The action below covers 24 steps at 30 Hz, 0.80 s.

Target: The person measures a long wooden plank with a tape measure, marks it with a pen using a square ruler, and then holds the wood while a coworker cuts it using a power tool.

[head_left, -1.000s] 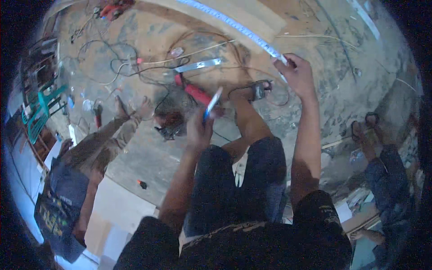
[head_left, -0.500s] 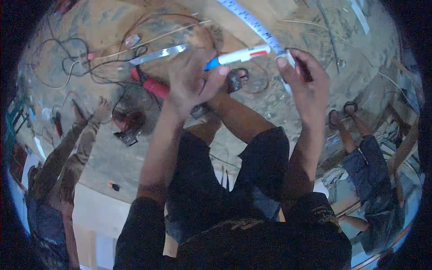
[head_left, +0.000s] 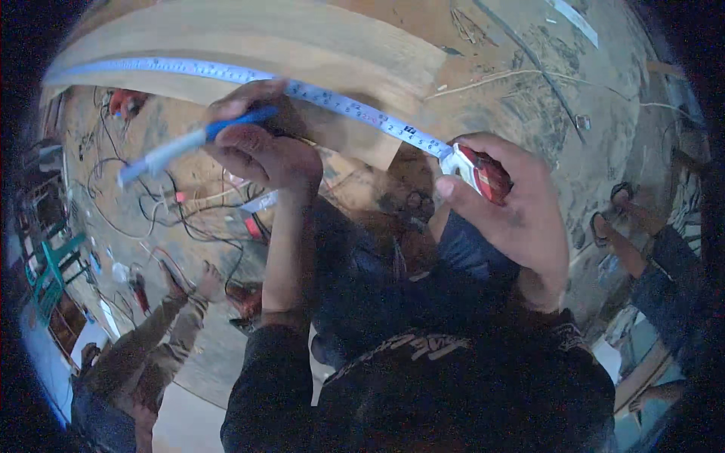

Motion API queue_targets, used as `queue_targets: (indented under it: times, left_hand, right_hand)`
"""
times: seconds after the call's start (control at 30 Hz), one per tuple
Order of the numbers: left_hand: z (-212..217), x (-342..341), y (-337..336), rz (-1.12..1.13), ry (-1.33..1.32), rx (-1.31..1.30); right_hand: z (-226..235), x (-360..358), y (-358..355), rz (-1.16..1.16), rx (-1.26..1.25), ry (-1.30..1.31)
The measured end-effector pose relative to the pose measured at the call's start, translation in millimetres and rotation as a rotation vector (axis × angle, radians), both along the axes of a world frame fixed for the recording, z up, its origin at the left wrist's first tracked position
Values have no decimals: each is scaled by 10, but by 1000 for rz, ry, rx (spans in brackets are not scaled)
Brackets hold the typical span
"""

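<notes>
- The person's right hand [head_left: 521, 208] grips a red-and-white tape measure [head_left: 483, 174], the thumb along its near side and the fingers curled over the far side; the case sits right of centre, held up in front of the body.
- From the case, the blade [head_left: 340, 103] runs out toward the upper left, printed side visible, bending with the view's rim at its far end.
- The left hand [head_left: 264, 147] pinches a blue-and-white pen [head_left: 166, 155] between thumb and fingers; the blue part lies in the grasp, and the white part points down to the left, somewhat blurred.
- The upper fingers of the left hand overlap the blade's near edge; whether they press on it cannot be told.
- A pale wooden board [head_left: 377, 53] lies beyond the hands, passing behind the blade, with its cut end near the right hand.
- Dark cables [head_left: 158, 204] trail over the dusty floor [head_left: 589, 151] on the left, and a pale cord [head_left: 521, 72] crosses it at the upper right.
- A co-worker's legs [head_left: 162, 343] stretch in at the lower left, barefoot, near a green plastic chair [head_left: 57, 272].
- Another person's legs [head_left: 630, 257] show at the right.
</notes>
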<state>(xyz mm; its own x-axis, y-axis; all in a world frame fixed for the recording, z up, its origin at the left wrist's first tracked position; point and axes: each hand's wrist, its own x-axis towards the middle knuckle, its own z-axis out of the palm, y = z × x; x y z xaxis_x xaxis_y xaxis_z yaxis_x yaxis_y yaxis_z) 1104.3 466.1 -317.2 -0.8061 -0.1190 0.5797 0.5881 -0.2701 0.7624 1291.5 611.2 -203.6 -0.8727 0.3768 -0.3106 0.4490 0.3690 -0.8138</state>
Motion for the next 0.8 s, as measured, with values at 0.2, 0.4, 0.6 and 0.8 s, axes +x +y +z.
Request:
queue_targets:
  times: [0.2, 0.4, 0.6, 0.8]
  left_hand:
    - [-156, -106, 47, 213, 209, 132]
    - [-10, -147, -175, 71, 189, 292]
    - [42, -212, -262, 118, 195, 196]
    - [258, -367, -374, 82, 175, -27]
  right_hand:
    - [-50, 22, 19, 31, 36, 87]
    - [-72, 94, -132, -40, 70, 151]
    - [-94, 107, -194, -105, 101, 218]
    - [16, 169, -216, -149, 40, 238]
